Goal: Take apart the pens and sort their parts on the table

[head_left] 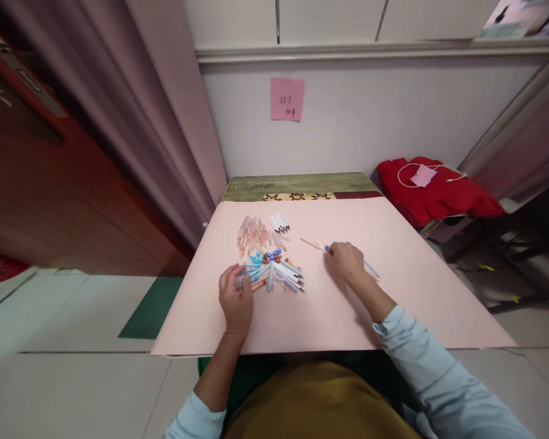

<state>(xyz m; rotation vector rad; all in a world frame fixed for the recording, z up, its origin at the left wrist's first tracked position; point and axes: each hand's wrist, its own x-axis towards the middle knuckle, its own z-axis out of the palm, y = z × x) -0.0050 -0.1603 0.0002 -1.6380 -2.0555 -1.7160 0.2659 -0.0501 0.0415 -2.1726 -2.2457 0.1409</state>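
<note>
On the wall at 12 o'clock, a pink note (287, 100) reads "357" by hand; the smaller characters beneath it are hard to make out. On the pink-covered surface (320, 323), pens (289, 272) lie fanned at 9 o'clock, clear barrels (251, 235) at 10 and white refills (278, 221) at 11. The left hand (236, 299), at 8, curls loosely against the pens; whether it grips one I cannot tell. The right hand (346, 259), at 3, pinches a small blue piece (327, 248) between its fingertips. Red cloth (439, 195) lies at 2, beyond the surface.
</note>
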